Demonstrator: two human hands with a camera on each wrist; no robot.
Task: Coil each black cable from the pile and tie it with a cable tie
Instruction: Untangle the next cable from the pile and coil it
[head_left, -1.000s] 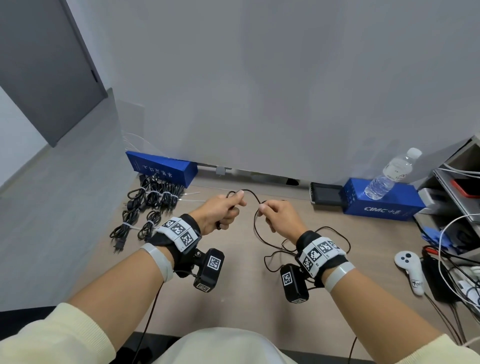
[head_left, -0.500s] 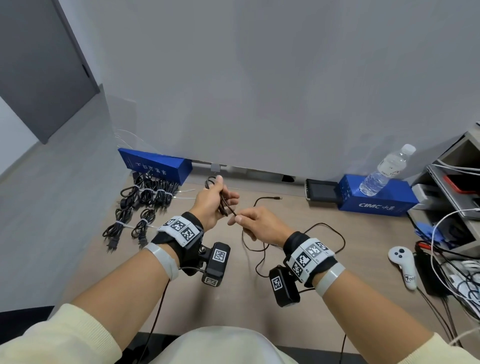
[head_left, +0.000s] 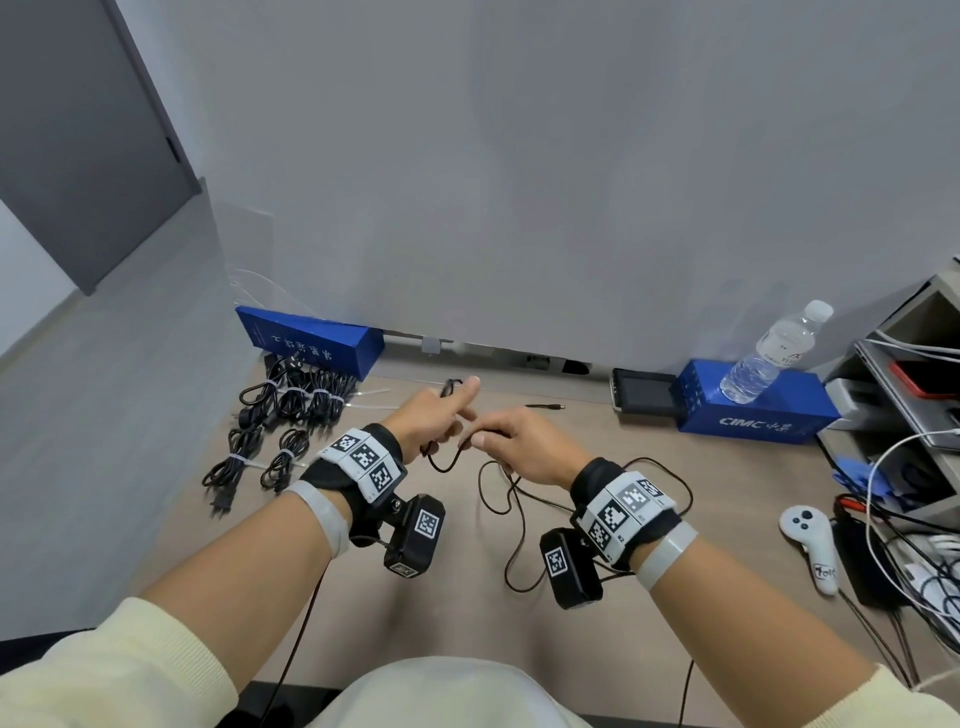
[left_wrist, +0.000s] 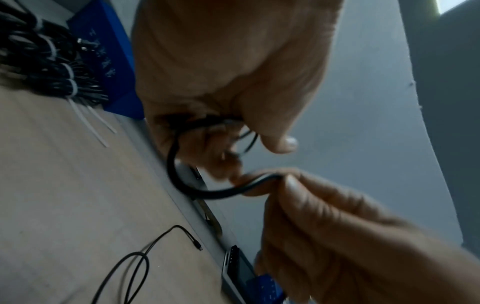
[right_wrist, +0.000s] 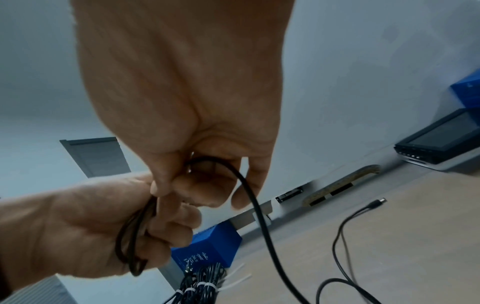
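A thin black cable (head_left: 497, 499) runs between both hands above the wooden table (head_left: 675, 467). My left hand (head_left: 434, 418) grips a few coiled loops of the black cable (right_wrist: 131, 242), its forefinger stretched out. Just to its right, my right hand (head_left: 511, 441) pinches the black cable (left_wrist: 233, 190) between thumb and fingers. The slack trails over the table to a barrel plug (head_left: 556, 407) lying near the wall. Several coiled, tied cables (head_left: 291, 410) lie at the back left. White cable ties (left_wrist: 89, 121) lie loose beside them.
A long blue box (head_left: 311, 343) stands behind the tied cables. At the back right are a small screen (head_left: 641, 397) and a blue box (head_left: 753, 415) with a water bottle (head_left: 774, 353) on it. A white controller (head_left: 813, 545) and tangled wires (head_left: 914, 561) crowd the right edge.
The hands came together from about a hand's width apart. The left hand has gathered more loops, and the right hand slid along the cable up to it. The plug end now lies on the table.
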